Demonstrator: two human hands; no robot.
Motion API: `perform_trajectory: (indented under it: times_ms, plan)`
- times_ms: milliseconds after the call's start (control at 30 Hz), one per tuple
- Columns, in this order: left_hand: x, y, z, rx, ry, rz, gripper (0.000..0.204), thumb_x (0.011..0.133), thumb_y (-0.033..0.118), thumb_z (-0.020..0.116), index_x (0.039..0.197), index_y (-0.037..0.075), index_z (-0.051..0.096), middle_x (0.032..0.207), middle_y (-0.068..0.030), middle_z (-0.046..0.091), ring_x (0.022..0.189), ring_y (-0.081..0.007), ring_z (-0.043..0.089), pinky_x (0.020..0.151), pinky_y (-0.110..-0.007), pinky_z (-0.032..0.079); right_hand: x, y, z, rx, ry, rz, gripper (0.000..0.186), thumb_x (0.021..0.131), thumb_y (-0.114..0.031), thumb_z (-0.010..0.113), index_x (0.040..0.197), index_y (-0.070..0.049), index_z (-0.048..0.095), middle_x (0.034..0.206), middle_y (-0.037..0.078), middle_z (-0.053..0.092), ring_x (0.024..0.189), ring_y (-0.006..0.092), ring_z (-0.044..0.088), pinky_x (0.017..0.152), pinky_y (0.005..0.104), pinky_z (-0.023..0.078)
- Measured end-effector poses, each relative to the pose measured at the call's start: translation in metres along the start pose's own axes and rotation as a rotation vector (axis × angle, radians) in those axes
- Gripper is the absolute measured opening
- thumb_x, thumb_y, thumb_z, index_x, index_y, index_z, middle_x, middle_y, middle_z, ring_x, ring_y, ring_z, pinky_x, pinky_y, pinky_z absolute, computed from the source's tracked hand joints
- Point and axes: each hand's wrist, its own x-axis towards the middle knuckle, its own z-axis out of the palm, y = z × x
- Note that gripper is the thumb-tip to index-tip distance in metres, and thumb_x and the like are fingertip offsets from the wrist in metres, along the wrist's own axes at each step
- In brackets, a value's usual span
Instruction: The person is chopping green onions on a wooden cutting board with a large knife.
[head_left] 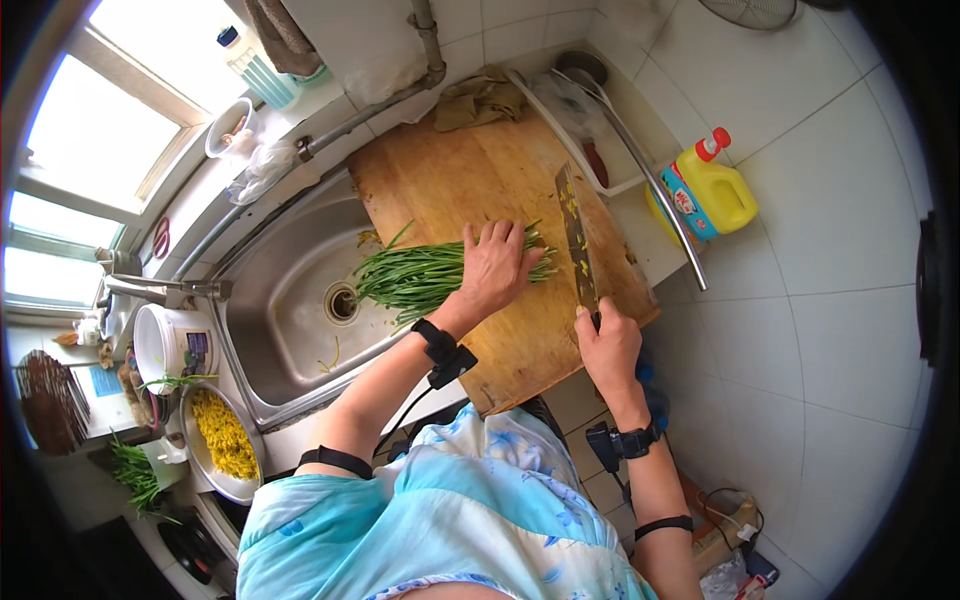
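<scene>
Crosswise from the left edge of the brown wooden board [450, 180], slender green stalks [415, 278] under the pressing left hand [492, 268] point toward the steel cleaver [577, 238] the right hand [610, 345] grips.

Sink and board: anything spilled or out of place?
A few stray stalks in the sink look dropped, lying apart from the bunch of greens on the cutting board. The bunch's left end also overhangs the board.

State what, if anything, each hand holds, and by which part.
Right hand: the knife, by its handle. Left hand: over the green stalks near their right end; whether it grips them is unclear.
</scene>
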Motion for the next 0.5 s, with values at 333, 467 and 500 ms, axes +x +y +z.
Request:
perform_trajectory:
  times_ms: [333,467,500]
  plan:
    - [0.008,0.016,0.036,0.095,0.274,-0.060,0.011,0.091,0.021,0.059,0.091,0.010,0.062,0.092,-0.0066,0.058,0.093,-0.0277,0.055,0.083,-0.042,0.040,-0.003,-0.002,0.013,-0.030,-0.068,-0.012,0.021,0.086,-0.021,0.065,0.076,-0.005,0.055,0.065,0.019,0.063,0.059,0.0396,0.062,0.053,0.0486,0.049]
    - [0.010,0.018,0.040,0.120,0.280,-0.099,0.009,0.089,0.021,0.061,0.088,0.011,0.061,0.091,-0.0060,0.057,0.092,-0.0272,0.055,0.083,-0.042,0.040,-0.005,-0.002,0.017,-0.096,-0.097,-0.019,0.021,0.086,-0.023,0.064,0.078,-0.006,0.056,0.069,0.017,0.064,0.060,0.0381,0.063,0.054,0.0475,0.051]
    - [0.010,0.017,0.040,0.105,0.288,-0.106,0.008,0.088,0.020,0.061,0.088,0.012,0.060,0.091,-0.0058,0.057,0.092,-0.0272,0.055,0.082,-0.041,0.040,-0.005,-0.001,0.018,-0.122,-0.099,-0.034,0.020,0.086,-0.023,0.064,0.078,-0.006,0.056,0.068,0.016,0.064,0.059,0.0370,0.064,0.053,0.0467,0.052]
